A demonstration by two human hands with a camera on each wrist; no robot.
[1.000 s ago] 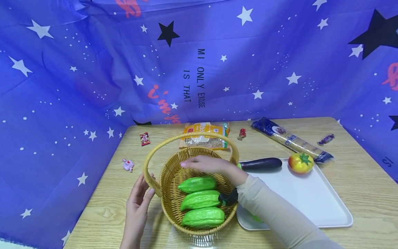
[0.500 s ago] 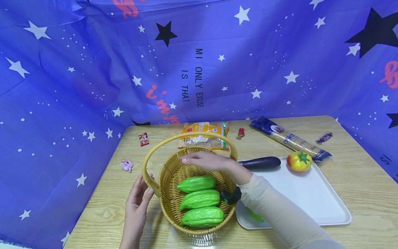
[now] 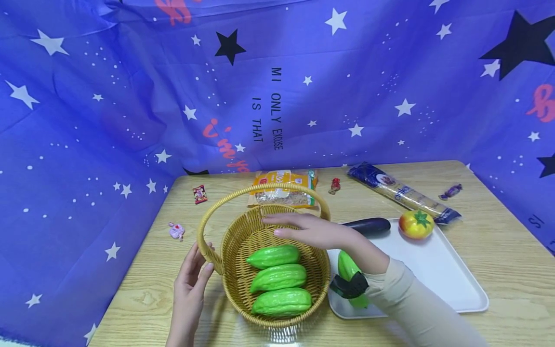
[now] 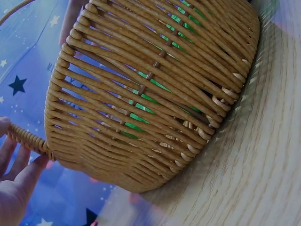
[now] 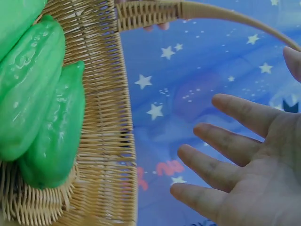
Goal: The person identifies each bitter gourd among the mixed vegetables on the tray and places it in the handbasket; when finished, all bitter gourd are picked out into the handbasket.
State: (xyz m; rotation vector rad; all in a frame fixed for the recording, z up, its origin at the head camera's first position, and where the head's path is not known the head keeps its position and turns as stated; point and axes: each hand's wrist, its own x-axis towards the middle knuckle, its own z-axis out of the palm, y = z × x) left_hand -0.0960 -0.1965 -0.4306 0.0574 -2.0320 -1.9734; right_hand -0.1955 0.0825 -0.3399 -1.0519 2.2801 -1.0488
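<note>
"Wicker handle pinched in the left grip; the right grip hangs over the basket, fingers apart, holding nothing!"

"Three green gourds inside, another gourd on the tray. Probably best to steady that handle, spread fingers clear of the rim."

Your left hand grips between thumb and curled fingers while your right hand, beyond a beige sleeve, hangs outstretched, fingers straight and spread.
</note>
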